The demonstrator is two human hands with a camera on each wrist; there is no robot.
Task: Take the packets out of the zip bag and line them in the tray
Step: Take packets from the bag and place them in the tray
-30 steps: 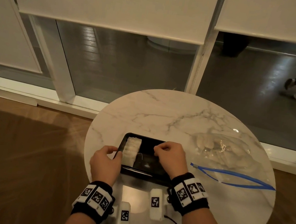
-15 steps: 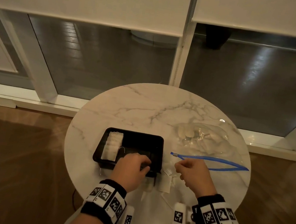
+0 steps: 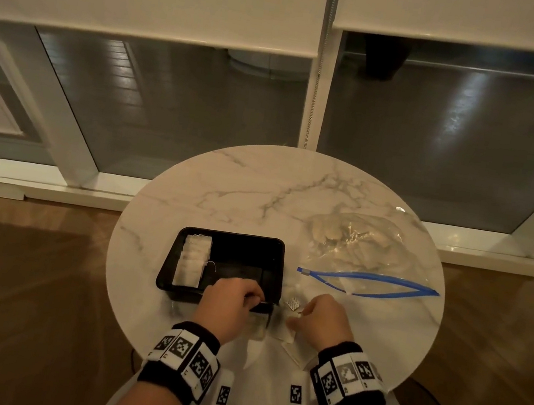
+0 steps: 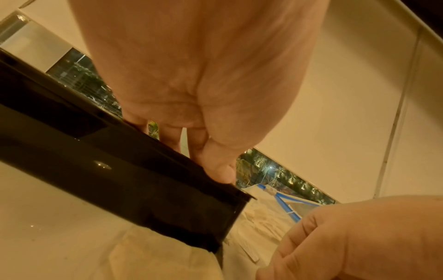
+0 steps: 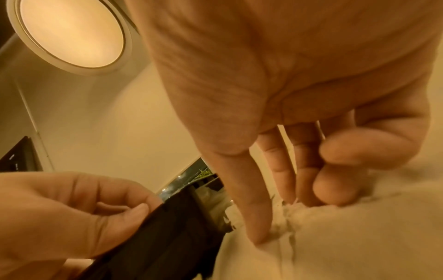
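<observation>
The right hand [image 3: 320, 321] pinches a pale, crumpled packet [image 5: 335, 236] on the table's [image 3: 260, 194] near edge; the left hand [image 3: 229, 304] grips the black tray's [image 3: 279, 263] near rim, white packets [image 3: 192, 260] lining its left side; farther right lies the clear, blue-zippered zip bag [image 3: 362, 248]

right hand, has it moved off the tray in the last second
Yes. The right hand was over the black tray; it now touches loose packets on the table, right of the tray.
</observation>
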